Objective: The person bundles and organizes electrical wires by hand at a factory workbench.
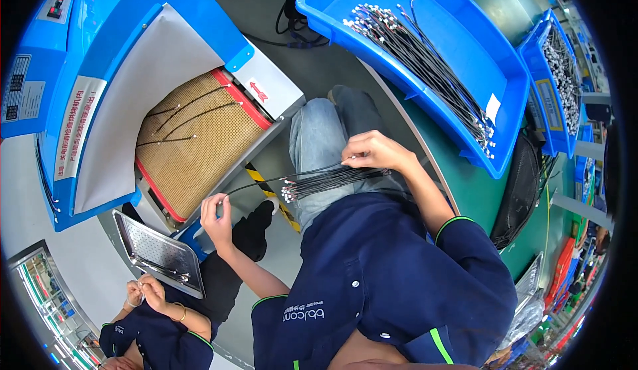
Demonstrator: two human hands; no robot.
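A bundle of thin black cables [325,184] with small white connectors lies across my lap. My left hand [216,218] pinches one end of a single black cable [262,181], left of the bundle. From there this cable stretches over to my right hand [375,151], whose fingers close on it just above the bundle. Ahead on the left, several black cables [189,116] rest spaced apart on the tan mesh belt [176,174] of a blue conveyor machine [146,21].
A blue bin [478,28] at the far right holds many black cables on a green table [475,200]. Behind it stands another blue bin [548,84] of parts. At lower left, a co-worker's hands [147,291] are beside a metal tray [159,250]. A black pouch [518,187] lies nearby.
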